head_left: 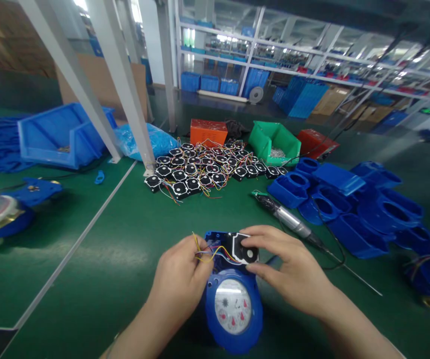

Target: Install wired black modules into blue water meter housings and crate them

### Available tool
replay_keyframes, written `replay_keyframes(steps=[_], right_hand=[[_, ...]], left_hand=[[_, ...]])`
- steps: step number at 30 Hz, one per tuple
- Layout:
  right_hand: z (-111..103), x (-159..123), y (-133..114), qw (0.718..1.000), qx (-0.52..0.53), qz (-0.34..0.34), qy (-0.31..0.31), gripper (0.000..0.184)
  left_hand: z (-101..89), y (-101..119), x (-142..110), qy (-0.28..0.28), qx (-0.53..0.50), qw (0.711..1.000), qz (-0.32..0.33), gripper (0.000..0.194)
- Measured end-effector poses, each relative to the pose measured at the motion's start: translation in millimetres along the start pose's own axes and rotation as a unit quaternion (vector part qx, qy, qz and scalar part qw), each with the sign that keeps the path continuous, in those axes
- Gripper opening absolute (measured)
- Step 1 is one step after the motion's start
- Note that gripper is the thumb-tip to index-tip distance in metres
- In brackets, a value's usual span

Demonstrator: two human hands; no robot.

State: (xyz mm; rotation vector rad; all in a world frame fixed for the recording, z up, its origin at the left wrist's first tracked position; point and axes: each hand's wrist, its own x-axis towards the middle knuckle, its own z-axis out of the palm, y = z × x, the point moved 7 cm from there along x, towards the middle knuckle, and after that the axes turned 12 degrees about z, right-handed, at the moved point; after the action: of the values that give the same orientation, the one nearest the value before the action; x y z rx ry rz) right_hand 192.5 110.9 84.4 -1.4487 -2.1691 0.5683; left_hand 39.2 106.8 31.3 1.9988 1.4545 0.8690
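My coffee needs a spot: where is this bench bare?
Bare green bench shows between the left hand and the pale line, and between that hand and the pile of wired black modules. It looks crowded on the right, with the power screwdriver and blue plastic housings.

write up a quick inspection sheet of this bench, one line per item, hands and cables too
surface: green worktop, pale line across its left side
job's things: blue meter with round dial; black module with coloured wires
clutter: pile of similar modules, blue housings, silver-and-black tool
hands: left pinches the coloured wires, right grips the black module
cables: dark cable curves beside the tool
surroundings: green bin, blue bin, shelving behind
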Motion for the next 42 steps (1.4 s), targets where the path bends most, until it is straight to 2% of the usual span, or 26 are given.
replay_keyframes(steps=[2, 7, 17, 25, 32, 35, 37, 39, 40, 42], right_hand=[[5.9, 3.1, 3.1, 0.999, -0.001, 0.014, -0.029, 0.025], [12.6, 8.0, 3.0, 0.997, -0.035, 0.017, -0.065, 0.026], [10.4, 4.8, -8.4, 0.996, -0.063, -0.022, -0.051, 0.027], [13.5, 5.7, -4.3, 0.993, -0.083, 0.005, -0.083, 0.032], [25.0, 8.0, -8.1, 0.983, -0.144, 0.011, -0.114, 0.031], [21.5, 5.8, -12.1, 0.981, -0.146, -0.003, -0.127, 0.027], [11.9, 3.1, -11.5, 0.987, -0.123, -0.008, -0.100, 0.022], [0.7, 0.4, -2.5, 0.995, -0.096, 0.009, -0.038, 0.020], [-3.1, -0.9, 6.4, 0.996, -0.086, 0.029, -0.001, 0.020], [-2.6, -3.0, 30.3, 0.991, -0.084, 0.078, 0.061, 0.023]], left_hand=[[-1.4, -3.7, -5.9, -0.008, -0.031, 0.999, -0.012, 0.015], [-5.7, -2.3, -13.4, -0.001, -0.013, 1.000, -0.006, 0.017], [-7.2, -4.4, -11.1, 0.012, -0.013, 1.000, 0.012, 0.014], [-6.0, -4.8, -10.8, 0.007, -0.019, 1.000, 0.011, 0.013], [-0.3, -9.9, -12.0, -0.015, -0.018, 1.000, -0.016, 0.015], [-4.5, -11.9, -12.2, -0.026, -0.039, 0.999, -0.018, 0.005], [-17.6, -10.1, -9.4, -0.006, -0.046, 0.999, -0.001, 0.036], [-35.9, -5.4, -2.8, 0.027, -0.027, 0.999, 0.022, 0.061], [-43.8, -1.0, 2.5, 0.036, -0.009, 0.999, 0.037, 0.064], [-51.1, 12.6, 18.2, 0.029, 0.033, 0.996, 0.081, 0.058]])
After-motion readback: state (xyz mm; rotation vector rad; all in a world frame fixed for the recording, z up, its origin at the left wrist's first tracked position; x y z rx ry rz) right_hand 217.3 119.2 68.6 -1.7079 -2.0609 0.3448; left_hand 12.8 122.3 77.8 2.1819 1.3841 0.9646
